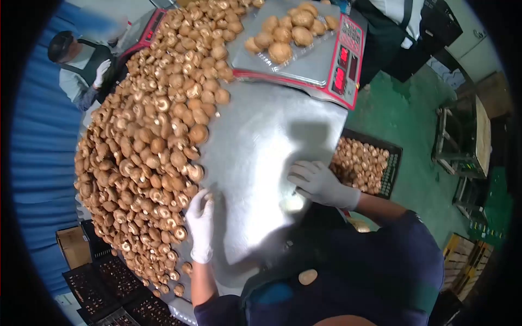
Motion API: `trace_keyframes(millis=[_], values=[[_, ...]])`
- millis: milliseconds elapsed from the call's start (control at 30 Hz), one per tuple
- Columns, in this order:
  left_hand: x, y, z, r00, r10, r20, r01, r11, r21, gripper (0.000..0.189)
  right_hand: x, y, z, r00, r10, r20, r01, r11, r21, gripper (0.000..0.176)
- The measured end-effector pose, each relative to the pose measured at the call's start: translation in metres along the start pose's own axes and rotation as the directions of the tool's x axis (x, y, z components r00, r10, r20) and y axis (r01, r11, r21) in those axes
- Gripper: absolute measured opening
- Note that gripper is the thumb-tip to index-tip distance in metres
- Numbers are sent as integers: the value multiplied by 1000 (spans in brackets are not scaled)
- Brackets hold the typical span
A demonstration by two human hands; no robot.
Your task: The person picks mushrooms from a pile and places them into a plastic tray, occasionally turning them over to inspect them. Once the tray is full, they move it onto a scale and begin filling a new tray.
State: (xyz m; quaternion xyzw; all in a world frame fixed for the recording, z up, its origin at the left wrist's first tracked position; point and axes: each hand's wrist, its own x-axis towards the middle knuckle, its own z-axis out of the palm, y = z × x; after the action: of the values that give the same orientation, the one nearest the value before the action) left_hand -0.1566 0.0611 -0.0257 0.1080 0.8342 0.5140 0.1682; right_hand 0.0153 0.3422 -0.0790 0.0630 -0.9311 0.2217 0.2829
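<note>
My left hand (pixel 200 225), in a pale glove, is at the near right edge of a large heap of brown shiitake mushrooms (pixel 147 146). Its thumb and forefinger are a little apart, and no mushroom shows between them. Also gloved, my right hand (pixel 321 185) is over the right side of the metal table (pixel 255 130), palm down with the fingers stretched out to the left. Nothing shows in it; its underside is hidden. Beyond both hands, a red-edged digital scale (pixel 321 84) bears several mushrooms (pixel 291 30) on a clear plastic bag (pixel 312 46).
Below the table's right edge stands a black crate (pixel 394 168) of small mushrooms. Dark crates (pixel 103 282) and a cardboard box (pixel 73 247) are at lower left. A gloved co-worker (pixel 81 68) is across the heap; another person (pixel 380 32) stands behind the scale.
</note>
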Motion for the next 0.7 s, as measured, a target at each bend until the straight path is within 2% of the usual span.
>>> trace_keyframes(millis=[33,67,100,133,167,200,233,267,333,400,433,467,533,600,633,700], values=[[-20,-11,-18,999,23,-26,-19,988,156,28,-16,-2,2,1000,19,18,-20,1000,10,18],[-42,-8,-33,997,69,-41,-50,932,358,27,-31,4,-1,987,111,118,-116,993,35,15],[-63,-19,-52,989,114,-92,-55,874,483,28,-41,13,-8,959,192,211,-205,978,44,12],[-86,-35,-75,974,161,-158,-65,872,486,28,-43,16,-31,938,293,187,-282,956,-84,10],[-109,-46,-93,948,242,-206,-74,798,598,29,-32,19,-49,537,667,516,-501,745,-440,11],[-133,-77,-114,902,191,-387,98,783,614,31,-64,30,-58,920,390,32,-362,879,-310,5],[-154,-71,-115,840,37,-541,217,891,399,32,-87,42,-57,933,349,-86,-355,858,-372,6],[-179,-97,-132,812,121,-570,294,760,580,39,-94,45,-66,925,378,-52,-363,830,-424,12],[-224,-160,-144,719,321,-617,437,481,760,53,-82,38,-67,925,370,-87,-376,862,-340,12],[-241,-178,-127,747,56,-662,542,525,656,61,-53,24,-55,952,284,-112,-300,939,-168,15],[-244,-182,-116,765,-1,-644,444,725,526,61,-38,18,-48,976,215,-42,-219,961,-166,17],[-246,-192,-105,741,120,-661,462,623,631,61,-25,17,-37,989,143,-29,-145,980,-136,18],[-252,-198,-104,730,159,-665,414,671,615,59,3,12,-34,999,54,6,-53,996,-73,17],[-252,-194,-107,678,153,-719,449,688,570,57,24,20,-31,995,47,92,-31,985,-171,19],[-251,-189,-107,631,143,-763,480,700,528,55,42,19,-36,993,-82,-83,62,973,-220,15],[-235,-157,-99,592,89,-801,435,801,411,54,62,18,-41,983,-71,-171,41,984,-175,15]])
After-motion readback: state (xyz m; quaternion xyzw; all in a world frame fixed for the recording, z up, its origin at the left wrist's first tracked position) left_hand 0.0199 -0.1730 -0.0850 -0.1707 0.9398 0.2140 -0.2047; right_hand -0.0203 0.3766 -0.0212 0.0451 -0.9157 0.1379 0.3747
